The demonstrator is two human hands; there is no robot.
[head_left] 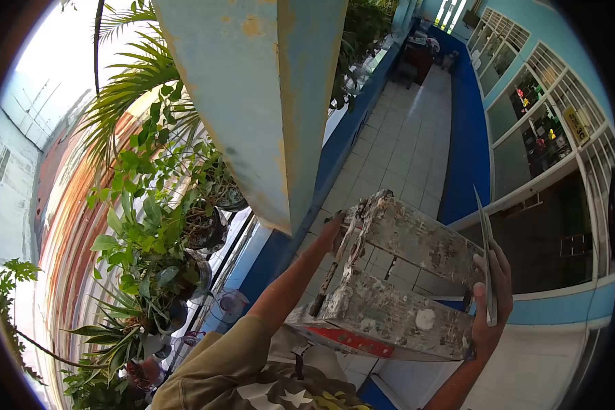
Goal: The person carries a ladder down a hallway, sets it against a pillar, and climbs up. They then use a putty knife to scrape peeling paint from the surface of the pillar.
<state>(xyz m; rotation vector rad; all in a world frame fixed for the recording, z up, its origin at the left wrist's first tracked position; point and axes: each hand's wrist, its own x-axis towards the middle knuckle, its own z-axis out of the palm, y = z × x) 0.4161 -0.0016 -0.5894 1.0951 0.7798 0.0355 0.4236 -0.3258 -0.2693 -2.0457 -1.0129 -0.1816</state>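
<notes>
In front of my body stands a paint-spattered wooden stool (396, 311), with two thick planks and a gap between them. A red patch shows on its near side. My left hand (332, 232) is closed at the stool's left end, its fingers partly hidden behind the frame. At the right end, my right hand (500, 283) is closed on a long thin metal blade (486, 239), seen nearly edge-on and pointing upward. The thumb presses on the blade's near face, close beside the plank's end.
A peeling light-blue pillar (253, 89) rises ahead on the left. Potted plants (150, 273) line the ledge beside it. A tiled corridor (410, 130) runs ahead to a desk (415, 61). Barred windows (533, 102) and a dark opening (547, 239) are on the right.
</notes>
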